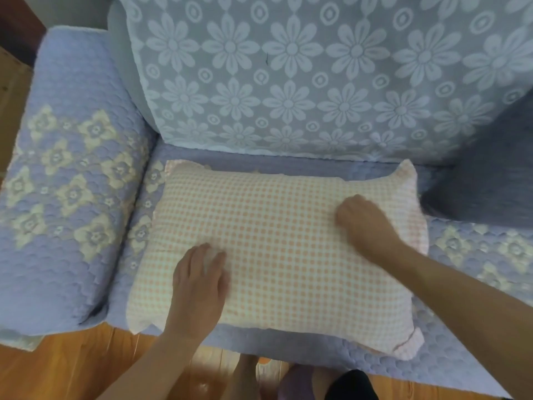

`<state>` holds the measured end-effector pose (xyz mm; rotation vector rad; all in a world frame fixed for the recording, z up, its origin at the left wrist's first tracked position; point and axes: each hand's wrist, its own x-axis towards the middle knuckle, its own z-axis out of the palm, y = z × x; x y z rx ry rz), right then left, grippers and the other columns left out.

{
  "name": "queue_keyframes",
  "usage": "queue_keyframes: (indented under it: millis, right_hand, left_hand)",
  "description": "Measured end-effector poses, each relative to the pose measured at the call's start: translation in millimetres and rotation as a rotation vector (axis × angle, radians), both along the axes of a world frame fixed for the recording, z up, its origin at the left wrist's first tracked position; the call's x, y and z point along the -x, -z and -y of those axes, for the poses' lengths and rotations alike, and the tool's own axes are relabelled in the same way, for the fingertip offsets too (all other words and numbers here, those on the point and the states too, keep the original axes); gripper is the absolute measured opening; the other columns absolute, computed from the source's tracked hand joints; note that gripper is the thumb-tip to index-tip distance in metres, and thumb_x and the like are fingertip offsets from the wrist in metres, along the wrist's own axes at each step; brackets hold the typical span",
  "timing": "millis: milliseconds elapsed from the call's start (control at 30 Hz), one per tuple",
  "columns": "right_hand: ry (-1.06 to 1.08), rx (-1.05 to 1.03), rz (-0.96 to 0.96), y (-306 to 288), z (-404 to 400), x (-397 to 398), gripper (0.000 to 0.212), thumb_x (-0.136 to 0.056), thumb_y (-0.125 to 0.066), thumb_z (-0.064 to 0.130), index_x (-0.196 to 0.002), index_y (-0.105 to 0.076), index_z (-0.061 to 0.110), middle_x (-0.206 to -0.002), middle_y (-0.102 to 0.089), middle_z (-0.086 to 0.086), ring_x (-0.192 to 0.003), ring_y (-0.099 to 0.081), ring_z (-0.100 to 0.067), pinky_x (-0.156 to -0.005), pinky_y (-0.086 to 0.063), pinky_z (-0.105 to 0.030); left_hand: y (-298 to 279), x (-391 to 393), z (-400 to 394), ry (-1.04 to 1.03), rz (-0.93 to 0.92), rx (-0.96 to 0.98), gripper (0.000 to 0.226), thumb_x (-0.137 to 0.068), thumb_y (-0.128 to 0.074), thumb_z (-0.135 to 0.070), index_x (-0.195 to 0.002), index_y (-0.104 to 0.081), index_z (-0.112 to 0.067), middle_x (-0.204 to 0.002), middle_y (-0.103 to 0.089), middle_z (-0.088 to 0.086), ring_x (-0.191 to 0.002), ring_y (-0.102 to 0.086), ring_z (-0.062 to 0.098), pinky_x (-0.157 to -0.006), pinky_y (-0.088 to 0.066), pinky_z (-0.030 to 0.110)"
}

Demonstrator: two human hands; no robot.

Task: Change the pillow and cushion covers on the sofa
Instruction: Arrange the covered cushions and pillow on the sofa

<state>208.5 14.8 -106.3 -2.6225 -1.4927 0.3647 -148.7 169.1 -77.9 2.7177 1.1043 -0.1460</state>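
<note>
**Checked pillow on seat: handling and visibility notes**

Sofa (72,197), quilted lilac cover with cream flowers, is filling the frame; a lace flower-pattern throw (288,82) is hanging over the backrest in the upper half. A dark grey cushion (490,174) is leaning at the right edge, cut off by the frame, so its cover and closure are not showing.

Pillow (274,241), orange-and-white check with a frilled border, is lying flat on the seat at centre, long side across the frame.

Left hand (199,287) is resting flat on the pillow's lower left, fingers straight, gripping nothing. Right hand (366,223) is pressing on the upper right area; fingers are looking bent under, but motion blur is hiding whether they are pinching fabric, so I cannot tell.

Handling judgement: light, soft, yielding under the palms; thin cover likely sliding over the filling. Best hold is probably at the frilled corners or short ends.

Hidden: the cover's opening or zip is not visible on any edge. Lower frame is showing wooden floor (72,365) and blurred, unidentifiable shapes.
</note>
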Motion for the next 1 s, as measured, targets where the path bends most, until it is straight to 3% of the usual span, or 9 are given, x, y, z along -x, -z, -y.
queue_keyframes:
  millis: [133,300,433,600,667,767,867,967,1000]
  right_hand:
    - [0.464,0.329,0.101,14,8,-40,0.035,-0.095,-0.034,0.017,-0.114,-0.062,0.006,-0.114,-0.061,-0.014,-0.111,-0.056,-0.033,-0.092,-0.048,-0.040]
    - [0.471,0.292,-0.005,17,-9,-22,0.030,-0.094,-0.052,0.009,-0.121,-0.052,-0.003,-0.124,-0.053,-0.023,-0.118,-0.048,-0.039,-0.098,-0.041,-0.045]
    - [0.478,0.364,0.132,8,22,-48,0.026,-0.095,-0.049,0.003,-0.120,-0.053,-0.006,-0.120,-0.053,-0.023,-0.111,-0.052,-0.038,-0.092,-0.049,-0.047]
    - [0.629,0.325,0.107,-19,-19,-12,0.038,-0.099,-0.042,0.010,-0.135,-0.047,-0.001,-0.135,-0.047,-0.020,-0.126,-0.043,-0.037,-0.104,-0.040,-0.047]
    - [0.507,0.090,0.074,-27,-51,40,0.035,-0.093,-0.043,0.002,-0.126,-0.054,0.002,-0.136,-0.047,-0.020,-0.125,-0.043,-0.038,-0.107,-0.034,-0.045]
    - [-0.060,-0.266,-0.071,-49,-81,157,0.038,-0.094,-0.052,0.005,-0.131,-0.055,0.009,-0.153,-0.037,-0.018,-0.142,-0.032,-0.039,-0.121,-0.018,-0.047]
    - [-0.546,-0.235,-0.112,-43,-58,175,0.040,-0.103,-0.044,0.025,-0.141,-0.051,0.013,-0.161,-0.030,-0.011,-0.151,-0.022,-0.031,-0.125,-0.010,-0.047]
    - [0.094,0.352,-0.030,9,16,50,0.072,-0.102,0.009,0.052,-0.159,-0.020,0.019,-0.168,-0.005,-0.003,-0.155,-0.005,-0.025,-0.123,0.000,-0.047]
    - [0.356,0.600,-0.055,16,32,16,0.068,-0.102,0.004,0.051,-0.161,-0.007,0.017,-0.168,0.005,-0.001,-0.154,0.003,-0.026,-0.123,-0.001,-0.050]
  left_hand:
    - [-1,-25,8,0.169,-0.086,0.010,0.051,-0.104,-0.036,-0.046,-0.153,-0.038,-0.032,-0.165,-0.023,0.014,-0.154,-0.014,0.039,-0.122,-0.019,0.059]
    - [7,-44,0,0.049,-0.196,0.125,0.050,-0.103,-0.028,-0.053,-0.152,-0.031,-0.042,-0.169,-0.011,0.008,-0.154,-0.005,0.041,-0.119,-0.020,0.066]
    - [-4,-21,1,0.073,-0.157,0.098,0.046,-0.106,-0.040,-0.042,-0.151,-0.035,-0.043,-0.169,-0.008,0.010,-0.155,-0.002,0.039,-0.120,-0.018,0.063]
    - [-5,-1,-4,0.056,-0.192,0.202,0.054,-0.103,-0.021,-0.052,-0.155,-0.030,-0.042,-0.169,-0.013,0.003,-0.156,-0.005,0.033,-0.121,-0.019,0.061]
    - [-7,12,-13,0.068,-0.195,0.182,0.057,-0.101,-0.019,-0.054,-0.153,-0.036,-0.038,-0.166,-0.023,0.005,-0.154,-0.016,0.034,-0.120,-0.026,0.057]
    - [-19,-38,10,0.001,-0.228,0.142,0.057,-0.105,-0.022,-0.049,-0.152,-0.041,-0.024,-0.165,-0.021,0.013,-0.149,-0.024,0.042,-0.116,-0.032,0.062]
    - [-25,-76,27,-0.297,-0.287,0.107,0.071,-0.097,-0.044,-0.028,-0.160,-0.014,-0.018,-0.164,-0.009,0.022,-0.150,-0.016,0.048,-0.118,-0.023,0.066]
    - [2,-21,-4,0.104,-0.163,0.137,0.048,-0.096,-0.038,-0.044,-0.143,-0.045,-0.048,-0.153,-0.047,0.006,-0.133,-0.044,0.036,-0.101,-0.043,0.056]
    - [0,-14,-13,0.091,-0.243,0.155,0.045,-0.095,-0.037,-0.045,-0.137,-0.055,-0.046,-0.145,-0.053,0.004,-0.127,-0.048,0.034,-0.096,-0.044,0.054]
